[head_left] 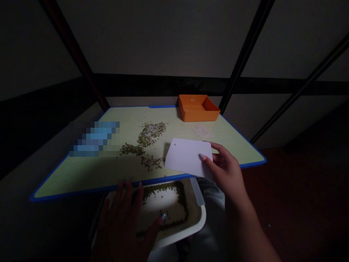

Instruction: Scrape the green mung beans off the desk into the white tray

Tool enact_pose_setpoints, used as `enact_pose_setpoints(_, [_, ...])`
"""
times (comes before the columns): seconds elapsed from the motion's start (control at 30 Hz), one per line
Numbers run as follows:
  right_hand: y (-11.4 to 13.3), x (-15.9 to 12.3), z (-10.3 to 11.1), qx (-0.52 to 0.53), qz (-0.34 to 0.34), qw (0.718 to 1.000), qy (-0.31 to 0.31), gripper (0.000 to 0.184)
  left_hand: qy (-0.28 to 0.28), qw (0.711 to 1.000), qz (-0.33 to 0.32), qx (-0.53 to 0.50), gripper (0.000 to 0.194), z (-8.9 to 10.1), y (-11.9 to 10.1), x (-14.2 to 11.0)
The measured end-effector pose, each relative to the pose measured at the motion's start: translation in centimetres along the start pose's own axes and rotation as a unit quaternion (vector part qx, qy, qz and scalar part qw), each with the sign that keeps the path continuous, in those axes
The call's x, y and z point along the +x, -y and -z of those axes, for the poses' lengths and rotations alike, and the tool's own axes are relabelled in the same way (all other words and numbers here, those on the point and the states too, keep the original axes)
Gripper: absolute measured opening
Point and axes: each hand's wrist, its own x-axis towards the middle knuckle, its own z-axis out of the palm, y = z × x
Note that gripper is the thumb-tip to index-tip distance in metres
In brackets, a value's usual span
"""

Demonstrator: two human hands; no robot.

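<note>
My right hand [226,173] grips a white plastic scraper card [188,157], its lower edge resting on the table near the front edge. Green mung beans [148,140] lie scattered on the pale green table [81,171], just left of the card. My left hand [122,222] holds a white tray [191,227] below the table's front edge, fingers over its near rim and thumb inside. The tray holds a ring of green beans [174,203].
An orange open box [198,107] stands at the table's back edge. A small heap of white grains [202,131] lies in front of it. A blurred blue patch [94,140] covers the table's left part. The table has a blue rim [81,191]. Dark walls lie behind.
</note>
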Motion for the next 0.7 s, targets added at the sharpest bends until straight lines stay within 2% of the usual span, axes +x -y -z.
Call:
enact_pose_setpoints(0.33, [0.43, 0.44, 0.78, -0.019, -0.004, 0.999, -0.042, 0.044, 0.007, 1.0, 0.009, -0.011, 0.073, 0.2, 0.03, -0.03])
enact_pose_setpoints(0.7, [0.25, 0.33, 0.55, 0.003, -0.012, 1.0, -0.024, 0.043, 0.005, 0.999, 0.018, -0.027, 0.074, -0.06, 0.04, -0.28])
